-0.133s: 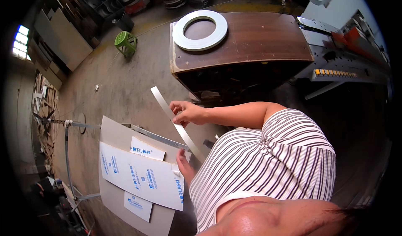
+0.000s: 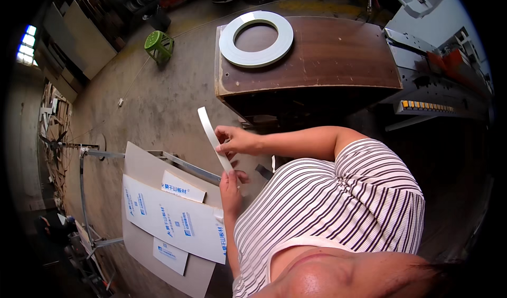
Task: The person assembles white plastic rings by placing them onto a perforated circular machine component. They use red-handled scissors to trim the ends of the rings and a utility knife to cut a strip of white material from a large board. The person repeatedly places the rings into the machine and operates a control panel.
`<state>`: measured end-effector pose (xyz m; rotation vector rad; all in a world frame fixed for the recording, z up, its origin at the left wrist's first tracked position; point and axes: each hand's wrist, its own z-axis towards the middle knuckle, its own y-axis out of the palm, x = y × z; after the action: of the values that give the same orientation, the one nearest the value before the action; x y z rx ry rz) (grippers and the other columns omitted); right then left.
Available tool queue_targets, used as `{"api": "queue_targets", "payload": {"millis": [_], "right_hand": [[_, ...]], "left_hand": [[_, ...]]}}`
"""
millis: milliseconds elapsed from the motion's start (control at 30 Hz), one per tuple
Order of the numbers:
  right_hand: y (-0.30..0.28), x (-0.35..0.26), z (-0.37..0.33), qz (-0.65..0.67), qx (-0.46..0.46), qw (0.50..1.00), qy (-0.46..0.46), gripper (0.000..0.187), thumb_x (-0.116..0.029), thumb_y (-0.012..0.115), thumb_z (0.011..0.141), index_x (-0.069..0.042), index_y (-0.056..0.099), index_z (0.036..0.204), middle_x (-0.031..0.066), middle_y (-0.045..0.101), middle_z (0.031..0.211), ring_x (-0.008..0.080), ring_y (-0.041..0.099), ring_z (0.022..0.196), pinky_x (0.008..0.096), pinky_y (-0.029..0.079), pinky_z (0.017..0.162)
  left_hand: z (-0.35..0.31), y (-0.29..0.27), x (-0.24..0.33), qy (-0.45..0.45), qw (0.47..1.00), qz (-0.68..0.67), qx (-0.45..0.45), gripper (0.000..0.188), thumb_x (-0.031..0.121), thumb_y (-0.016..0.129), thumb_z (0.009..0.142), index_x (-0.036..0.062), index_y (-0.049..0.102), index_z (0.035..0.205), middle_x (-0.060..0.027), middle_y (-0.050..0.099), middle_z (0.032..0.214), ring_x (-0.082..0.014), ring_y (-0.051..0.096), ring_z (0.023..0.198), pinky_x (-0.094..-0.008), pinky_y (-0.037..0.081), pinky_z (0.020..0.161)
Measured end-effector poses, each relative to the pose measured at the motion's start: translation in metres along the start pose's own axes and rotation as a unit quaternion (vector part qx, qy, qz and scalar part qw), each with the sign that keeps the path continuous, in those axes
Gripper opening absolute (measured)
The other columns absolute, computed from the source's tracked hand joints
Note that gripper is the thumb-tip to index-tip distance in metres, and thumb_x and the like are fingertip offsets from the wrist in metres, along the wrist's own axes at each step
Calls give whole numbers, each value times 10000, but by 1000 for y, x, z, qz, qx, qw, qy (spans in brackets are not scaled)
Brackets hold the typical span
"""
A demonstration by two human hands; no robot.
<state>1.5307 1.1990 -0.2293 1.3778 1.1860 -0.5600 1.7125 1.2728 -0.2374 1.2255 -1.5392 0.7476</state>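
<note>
A narrow white strip of edge banding (image 2: 206,127) is held up at a slant between my two hands. My right hand (image 2: 238,140) pinches it partway along, and its free end sticks up past the fingers. My left hand (image 2: 231,189) is closed at the strip's lower part, just below the right one; the fingertips partly hide the strip there. A big white roll of edge banding (image 2: 228,53) lies flat on a brown wooden cabinet (image 2: 338,52) beyond my right hand.
White panels with blue print (image 2: 171,221) lie on a grey board (image 2: 198,279), over a metal frame (image 2: 83,192) to the left. A green stool (image 2: 159,45) stands on the floor farther off. A machine with a row of yellow buttons (image 2: 426,106) is at the right.
My left hand has moved up from beside the panels and closed on the strip's lower part. The strip has become more upright. My right hand keeps its pinch with little movement.
</note>
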Motion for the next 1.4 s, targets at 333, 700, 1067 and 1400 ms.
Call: {"api": "queue_targets", "payload": {"millis": [333,700,1067,1400], "right_hand": [[-248,-72,50,-779,265,550,-146,687,-522,729,772,14,550,1163,165,545,1197,327,507,1148,454,410,963],[-120,-47,71,-717,222,621,-226,495,-475,742,751,-6,625,855,129,565,918,284,561,923,392,464,780],[-33,-67,71,-648,135,718,-215,514,-453,760,762,38,639,857,172,587,912,328,595,920,412,501,829],[8,-77,53,-596,60,766,-234,585,-521,737,800,36,579,878,189,554,919,349,548,879,443,445,778]], "left_hand": [[43,4,3,-29,989,-142,-3,344,347,437,1067,48,517,1218,32,411,682,-47,340,564,-208,267,505],[30,-4,22,-34,992,-111,49,378,337,414,1076,18,485,1265,15,463,706,-53,389,610,-207,321,552],[31,0,50,46,989,-126,68,385,339,406,1077,20,490,1274,-5,513,719,-63,415,625,-215,335,572],[-36,-45,-13,68,919,-240,305,265,303,477,1055,54,518,1139,-1,460,704,-100,397,605,-257,341,557]]}}
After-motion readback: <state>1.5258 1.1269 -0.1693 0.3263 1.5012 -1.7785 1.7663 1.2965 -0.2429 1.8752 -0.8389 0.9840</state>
